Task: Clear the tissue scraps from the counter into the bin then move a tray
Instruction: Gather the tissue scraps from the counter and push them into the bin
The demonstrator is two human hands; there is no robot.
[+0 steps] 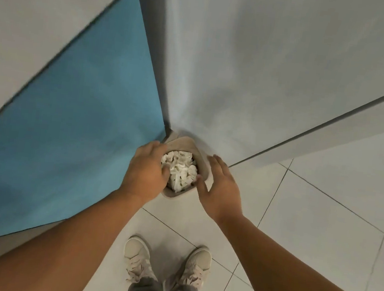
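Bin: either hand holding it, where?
The left hand grips the bin by its left rim, thumb inside on the tissue scraps; right hand open beside it.

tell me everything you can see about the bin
The bin is small and beige, plastic by its look, with a rounded-square rim. It stands upright on the white tiled floor, in the corner between a blue panel and a grey wall. Crumpled white tissue fills it nearly to the top. The left hand lies over its left rim, thumb inside on the tissue; the open right hand flanks its right side, thumb at the rim.
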